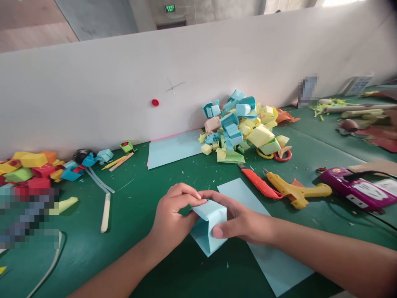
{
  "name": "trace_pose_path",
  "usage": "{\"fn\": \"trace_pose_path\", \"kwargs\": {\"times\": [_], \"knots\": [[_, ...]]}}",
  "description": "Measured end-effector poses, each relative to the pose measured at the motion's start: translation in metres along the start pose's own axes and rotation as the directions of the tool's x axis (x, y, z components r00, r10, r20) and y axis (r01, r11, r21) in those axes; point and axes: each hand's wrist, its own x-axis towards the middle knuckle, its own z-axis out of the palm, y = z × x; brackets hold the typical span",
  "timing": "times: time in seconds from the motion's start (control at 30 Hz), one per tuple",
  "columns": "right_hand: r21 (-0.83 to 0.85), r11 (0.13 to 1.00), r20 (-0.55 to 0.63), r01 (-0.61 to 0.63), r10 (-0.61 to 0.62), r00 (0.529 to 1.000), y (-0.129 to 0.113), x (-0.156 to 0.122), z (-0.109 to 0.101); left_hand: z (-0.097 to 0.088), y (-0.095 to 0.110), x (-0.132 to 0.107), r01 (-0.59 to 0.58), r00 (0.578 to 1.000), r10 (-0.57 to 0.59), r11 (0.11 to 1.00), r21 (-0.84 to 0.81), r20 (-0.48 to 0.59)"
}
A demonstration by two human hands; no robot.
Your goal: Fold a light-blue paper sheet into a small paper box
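Between my two hands is a light blue folded paper box (214,213), held tilted above the green table with an open side facing me. My left hand (175,209) grips its upper left edge, fingers bent over the top. Around the right side wraps my right hand (240,219), its thumb pressed on the front edge and its fingers reaching behind. The far side of the box is hidden by the fingers. Under my right forearm lies a light blue paper sheet (263,256).
A utility knife (260,182), a yellow glue gun (296,188) and a purple power strip (359,188) lie to the right. Folded paper pieces (238,124) are heaped by the white partition (124,82). More blue paper (175,149) and colourful paper boxes (31,165) are at left.
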Motion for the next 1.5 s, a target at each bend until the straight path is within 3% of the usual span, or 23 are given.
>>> {"fn": "trace_pose_path", "kwargs": {"times": [0.13,0.3,0.47,0.73,0.87,1.0,1.1,1.2,1.27,1.33,1.4,1.5], "knots": [[0.130,0.991,0.028,-0.031,0.028,0.999,-0.002,0.001,-0.003,-0.004,0.005,0.000,-0.137,0.990,0.134,0.984,0.117,0.038],[0.185,0.982,0.075,-0.047,0.034,0.997,-0.002,0.001,-0.008,-0.014,0.018,0.002,-0.304,0.942,0.276,0.943,0.136,0.192],[0.217,0.969,0.151,-0.121,0.089,0.985,-0.003,0.001,-0.012,-0.020,0.019,0.006,-0.317,0.920,0.274,0.941,0.119,0.280],[0.175,0.966,0.173,-0.193,0.162,0.972,-0.008,0.001,-0.009,-0.020,0.018,0.005,-0.326,0.924,0.297,0.941,0.093,0.241],[0.185,0.967,0.182,-0.175,0.141,0.973,-0.006,0.001,-0.011,-0.023,0.016,0.005,-0.243,0.951,0.217,0.965,0.096,0.219],[0.174,0.969,0.185,-0.175,0.142,0.972,-0.002,0.002,-0.014,-0.027,0.013,0.009,-0.160,0.950,0.126,0.982,0.099,0.284],[0.093,0.980,0.194,-0.175,0.155,0.969,-0.004,0.000,-0.015,-0.028,0.013,0.011,-0.221,0.942,0.184,0.969,0.106,0.279],[-0.227,0.974,0.114,-0.022,0.049,0.992,-0.013,-0.005,-0.012,-0.027,0.014,0.010,-0.250,0.946,0.201,0.952,0.180,0.253],[-0.548,0.818,0.047,0.177,-0.181,0.982,-0.020,-0.010,-0.008,-0.026,0.016,0.009,-0.249,0.946,0.185,0.940,0.232,0.267],[-0.806,0.508,0.084,0.305,-0.411,0.908,-0.025,-0.014,-0.002,-0.024,0.017,0.008,-0.248,0.941,0.161,0.926,0.284,0.297],[-0.928,0.215,0.153,0.305,-0.527,0.836,-0.025,-0.017,0.005,-0.021,0.019,0.005,-0.248,0.935,0.131,0.907,0.342,0.329],[-0.978,-0.049,0.191,0.202,-0.603,0.775,-0.022,-0.019,0.013,-0.016,0.023,0.001,-0.231,0.929,0.067,0.872,0.431,0.364]]}}
